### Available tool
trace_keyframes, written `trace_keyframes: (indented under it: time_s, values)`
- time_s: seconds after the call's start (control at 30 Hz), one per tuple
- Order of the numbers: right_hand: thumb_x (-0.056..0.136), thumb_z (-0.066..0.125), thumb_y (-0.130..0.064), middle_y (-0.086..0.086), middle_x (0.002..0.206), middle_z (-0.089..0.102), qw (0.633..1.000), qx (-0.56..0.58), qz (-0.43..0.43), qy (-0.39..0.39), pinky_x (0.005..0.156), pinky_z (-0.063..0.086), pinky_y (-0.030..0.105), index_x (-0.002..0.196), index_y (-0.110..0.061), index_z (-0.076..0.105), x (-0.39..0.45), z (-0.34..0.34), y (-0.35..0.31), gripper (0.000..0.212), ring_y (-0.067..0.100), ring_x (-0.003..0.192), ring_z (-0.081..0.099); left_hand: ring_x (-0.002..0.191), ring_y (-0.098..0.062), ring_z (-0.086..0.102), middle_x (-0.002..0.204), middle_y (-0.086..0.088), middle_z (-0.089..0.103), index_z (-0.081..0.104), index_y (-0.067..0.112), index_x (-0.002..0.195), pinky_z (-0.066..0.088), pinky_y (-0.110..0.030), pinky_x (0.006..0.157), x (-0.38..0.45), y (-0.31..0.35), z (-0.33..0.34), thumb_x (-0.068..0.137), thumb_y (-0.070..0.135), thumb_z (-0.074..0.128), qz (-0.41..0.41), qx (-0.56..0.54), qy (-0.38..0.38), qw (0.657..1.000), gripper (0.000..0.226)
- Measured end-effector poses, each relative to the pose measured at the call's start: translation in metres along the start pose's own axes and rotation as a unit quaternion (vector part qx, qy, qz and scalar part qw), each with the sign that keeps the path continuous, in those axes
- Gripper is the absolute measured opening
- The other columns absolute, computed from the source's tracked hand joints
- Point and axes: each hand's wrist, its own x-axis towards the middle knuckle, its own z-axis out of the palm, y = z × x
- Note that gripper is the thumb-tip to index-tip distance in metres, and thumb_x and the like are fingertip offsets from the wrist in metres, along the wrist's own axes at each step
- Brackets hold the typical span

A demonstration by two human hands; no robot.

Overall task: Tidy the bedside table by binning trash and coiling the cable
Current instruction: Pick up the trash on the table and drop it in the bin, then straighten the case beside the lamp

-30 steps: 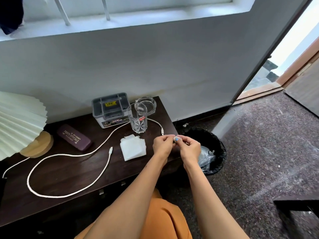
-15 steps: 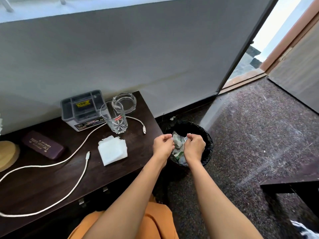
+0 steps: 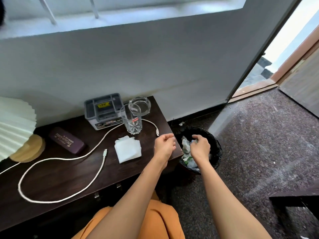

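Note:
A dark wooden bedside table [image 3: 69, 180] carries a long white cable [image 3: 57, 158] lying in a loose loop, both plugs free. A folded white tissue [image 3: 128, 150] lies near the table's right end. On the floor to the right stands a black-lined bin [image 3: 218, 150] with crumpled wrappers inside. My left hand [image 3: 164, 145] hovers over the table's right edge, fingers loosely curled and holding nothing. My right hand [image 3: 200, 147] is over the bin with fingers apart, pointing down; a tiny bluish scrap shows by its fingertips.
At the back of the table stand a grey plastic organiser box [image 3: 102, 109], a clear drinking glass [image 3: 132, 120] and a glass ashtray [image 3: 140, 104]. A purple glasses case [image 3: 66, 140] and a pleated lamp [image 3: 15, 121] are at left. Dark furniture [image 3: 293, 200] sits bottom right.
My hands, closed together on a small scrap over the bin, have come apart. The left hand drew back over the table edge; the right stays over the bin with fingers spread.

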Motion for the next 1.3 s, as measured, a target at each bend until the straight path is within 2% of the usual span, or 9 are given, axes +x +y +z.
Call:
trace_keyframes:
  time_s: [0.13, 0.5, 0.63, 0.83, 0.97, 1.03, 1.1, 1.17, 1.3]
  values:
    - [0.089, 0.049, -0.008, 0.021, 0.112, 0.063, 0.998, 0.039, -0.043, 0.016, 0.094, 0.045, 0.04, 0.117, -0.008, 0.061, -0.031, 0.011, -0.04, 0.03, 0.035, 0.103, 0.059, 0.085, -0.019, 0.059, 0.085, -0.004, 0.061, 0.058, 0.008, 0.103, 0.052, -0.031, 0.079, -0.023, 0.011, -0.045, 0.091, 0.005, 0.051, 0.023, -0.034, 0.031, 0.999, 0.015]
    - [0.088, 0.052, -0.012, 0.013, 0.112, 0.067, 0.977, 0.067, -0.18, -0.088, 0.092, 0.044, 0.032, 0.115, -0.01, 0.061, -0.158, 0.074, -0.14, 0.029, 0.028, 0.103, 0.062, 0.065, -0.013, 0.054, 0.078, -0.004, 0.058, 0.044, 0.002, 0.124, 0.046, -0.016, 0.046, -0.087, 0.03, -0.225, 0.092, 0.002, 0.046, 0.046, -0.167, 0.197, 0.965, 0.032]
    - [0.088, 0.055, -0.013, 0.012, 0.111, 0.068, 0.963, 0.05, -0.213, -0.154, 0.089, 0.042, 0.026, 0.115, -0.008, 0.061, -0.197, 0.098, -0.163, 0.028, 0.025, 0.101, 0.063, 0.08, -0.02, 0.059, 0.091, -0.009, 0.06, 0.044, 0.0, 0.125, 0.048, -0.025, 0.065, -0.102, 0.032, -0.271, 0.093, 0.007, 0.046, 0.053, -0.155, 0.221, 0.961, 0.033]
    - [0.085, 0.064, -0.021, 0.014, 0.116, 0.065, 0.945, -0.01, -0.243, -0.217, 0.095, 0.043, 0.033, 0.121, -0.006, 0.056, -0.229, 0.136, -0.187, 0.04, 0.027, 0.107, 0.061, 0.074, -0.013, 0.053, 0.082, 0.001, 0.053, 0.049, 0.01, 0.114, 0.046, -0.026, 0.066, -0.096, 0.036, -0.309, 0.097, 0.023, 0.044, 0.065, -0.154, 0.23, 0.959, 0.022]
    - [0.081, 0.068, -0.023, 0.013, 0.116, 0.065, 0.94, -0.036, -0.25, -0.229, 0.091, 0.044, 0.033, 0.118, -0.006, 0.057, -0.235, 0.162, -0.197, 0.042, 0.027, 0.107, 0.06, 0.094, -0.022, 0.053, 0.093, -0.003, 0.053, 0.044, 0.018, 0.106, 0.047, -0.036, 0.081, -0.085, 0.034, -0.325, 0.098, 0.032, 0.041, 0.054, -0.155, 0.225, 0.96, 0.017]
    - [0.081, 0.068, -0.024, 0.012, 0.117, 0.064, 0.938, -0.055, -0.251, -0.233, 0.089, 0.043, 0.033, 0.118, -0.007, 0.056, -0.235, 0.175, -0.201, 0.042, 0.028, 0.108, 0.059, 0.092, -0.022, 0.056, 0.097, -0.006, 0.057, 0.05, 0.013, 0.109, 0.05, -0.034, 0.08, -0.078, 0.032, -0.334, 0.097, 0.027, 0.045, 0.053, -0.135, 0.234, 0.961, 0.02]
    - [0.08, 0.068, -0.024, 0.013, 0.117, 0.063, 0.935, -0.078, -0.253, -0.235, 0.088, 0.043, 0.033, 0.118, -0.008, 0.054, -0.232, 0.185, -0.204, 0.044, 0.03, 0.109, 0.058, 0.102, -0.025, 0.06, 0.111, -0.012, 0.063, 0.052, 0.008, 0.122, 0.05, -0.041, 0.093, -0.07, 0.031, -0.341, 0.094, 0.02, 0.049, 0.048, -0.071, 0.246, 0.966, 0.031]
    - [0.08, 0.068, -0.024, 0.015, 0.118, 0.061, 0.931, -0.107, -0.258, -0.234, 0.089, 0.044, 0.035, 0.119, -0.007, 0.052, -0.227, 0.197, -0.208, 0.045, 0.032, 0.111, 0.056, 0.115, -0.028, 0.057, 0.126, -0.014, 0.06, 0.05, 0.007, 0.127, 0.045, -0.044, 0.102, -0.062, 0.032, -0.347, 0.093, 0.014, 0.05, 0.048, -0.019, 0.256, 0.965, 0.036]
    - [0.081, 0.067, -0.026, 0.014, 0.122, 0.055, 0.924, -0.16, -0.267, -0.221, 0.092, 0.045, 0.039, 0.12, -0.007, 0.048, -0.218, 0.216, -0.213, 0.047, 0.032, 0.116, 0.052, 0.12, -0.025, 0.054, 0.133, -0.012, 0.055, 0.046, 0.006, 0.132, 0.04, -0.041, 0.107, -0.045, 0.037, -0.354, 0.092, 0.006, 0.046, 0.071, 0.061, 0.252, 0.963, 0.039]
